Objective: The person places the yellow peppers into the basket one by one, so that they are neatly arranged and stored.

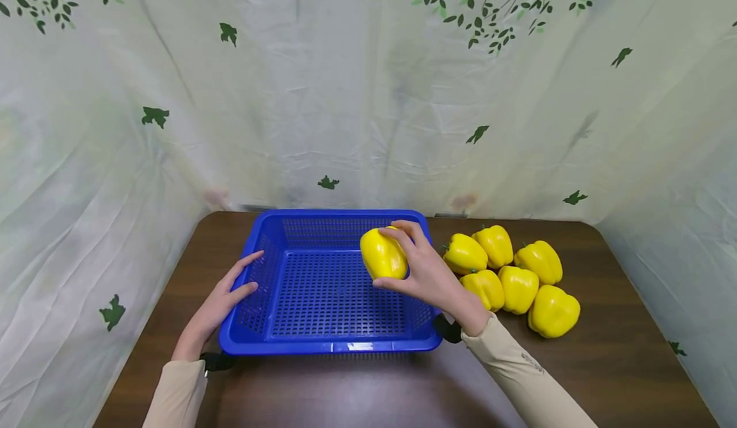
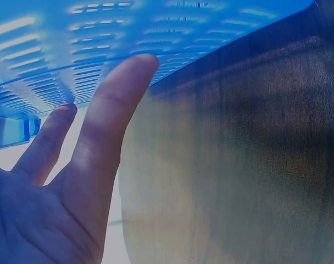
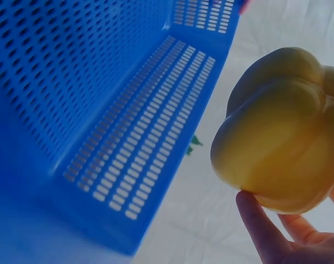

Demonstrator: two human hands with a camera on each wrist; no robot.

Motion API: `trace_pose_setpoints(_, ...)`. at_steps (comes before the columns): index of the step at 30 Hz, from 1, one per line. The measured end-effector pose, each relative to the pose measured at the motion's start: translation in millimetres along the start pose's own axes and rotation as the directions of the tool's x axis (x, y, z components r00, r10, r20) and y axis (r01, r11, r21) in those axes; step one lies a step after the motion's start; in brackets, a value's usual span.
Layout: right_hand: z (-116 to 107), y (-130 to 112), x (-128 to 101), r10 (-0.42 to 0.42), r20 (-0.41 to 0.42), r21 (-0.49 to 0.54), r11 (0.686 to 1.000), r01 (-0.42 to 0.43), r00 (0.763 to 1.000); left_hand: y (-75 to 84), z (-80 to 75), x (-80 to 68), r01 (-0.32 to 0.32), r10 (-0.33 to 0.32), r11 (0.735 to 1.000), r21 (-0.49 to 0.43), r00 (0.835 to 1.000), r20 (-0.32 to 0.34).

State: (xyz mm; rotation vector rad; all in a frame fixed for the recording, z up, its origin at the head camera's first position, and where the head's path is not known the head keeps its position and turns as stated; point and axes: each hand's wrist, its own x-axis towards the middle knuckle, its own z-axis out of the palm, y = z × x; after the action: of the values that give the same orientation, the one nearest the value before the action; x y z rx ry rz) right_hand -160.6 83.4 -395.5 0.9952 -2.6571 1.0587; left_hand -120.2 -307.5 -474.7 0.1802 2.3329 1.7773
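Note:
My right hand (image 1: 423,268) grips a yellow bell pepper (image 1: 382,254) and holds it over the right part of a blue perforated basket (image 1: 276,340). In the right wrist view the same pepper (image 3: 279,148) fills the right side, with my fingertips (image 3: 260,220) under it and the basket wall (image 3: 101,99) beyond. My left hand (image 1: 227,293) lies with straight fingers against the basket's left wall. The left wrist view shows those fingers (image 2: 109,126) reaching up to the basket (image 2: 73,49). The basket has nothing lying in it.
Several more yellow peppers (image 1: 515,274) lie in a cluster on the brown wooden table (image 1: 622,351), right of the basket. A white leaf-print cloth (image 1: 345,95) hangs behind and at both sides. Black wrist straps show at both cuffs.

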Motion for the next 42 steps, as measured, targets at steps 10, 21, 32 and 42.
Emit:
trace_pose_setpoints(10,23,-11,26,-0.007,0.022,0.010,1.000,0.007,1.000,1.5,-0.2,0.5,-0.003,0.003,1.000,-0.014,1.000,0.008)
trace_pose_setpoints(21,52,-17,52,-0.012,0.034,0.040,0.999,0.011,0.999,2.0,-0.5,0.6,0.002,-0.002,1.000,-0.021,1.000,0.011)
trace_pose_setpoints(32,85,-24,70,-0.012,0.051,0.054,0.998,0.009,0.999,2.7,0.8,-0.1,0.019,-0.018,0.999,-0.047,1.000,0.013)
trace_pose_setpoints(42,119,-25,88,0.023,0.068,-0.001,1.000,-0.023,0.997,2.2,1.5,-1.5,0.032,-0.032,0.999,-0.019,0.999,0.002)
